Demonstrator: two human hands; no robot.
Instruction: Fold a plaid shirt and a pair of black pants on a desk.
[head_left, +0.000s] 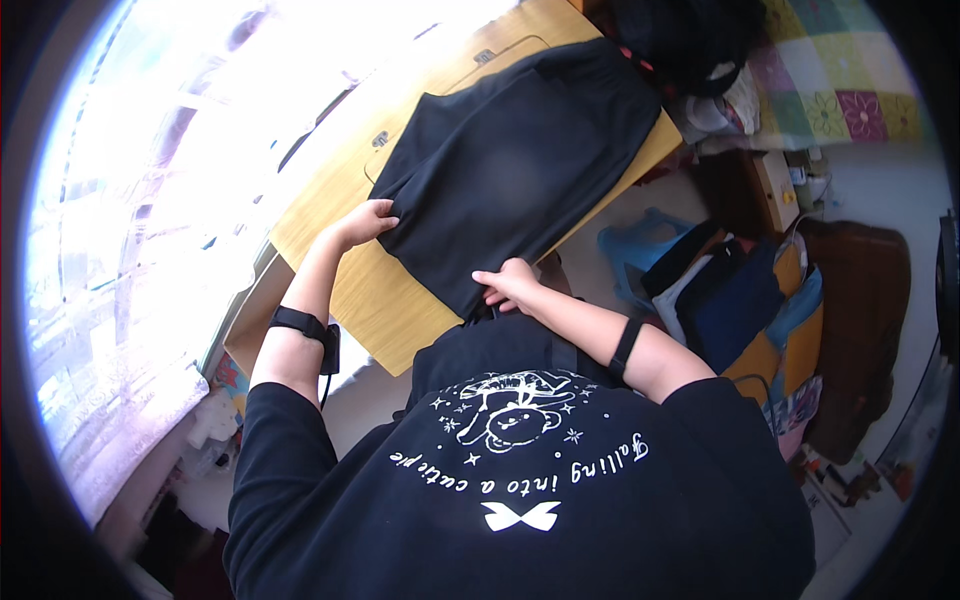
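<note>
A black garment (517, 157) with a gathered, elastic-looking waistband lies spread flat over a wooden tabletop (382, 315). Its waistband end points to the far right, and the wide hem end is nearest to me. At the left corner of the hem, my left hand (366, 223) pinches the cloth between thumb and fingers. My right hand (513, 285) grips the near right corner of the hem, just in front of my body and by the table's edge. The fingertips under the cloth there are partly hidden.
Metal latches (380, 139) sit in the tabletop. A bright curtained window (150, 225) is on the left. To the right stand a blue plastic stool (645, 240), a pile of folded clothes (724, 300) and a brown suitcase (855, 330). A black bag (675, 37) lies beyond the waistband.
</note>
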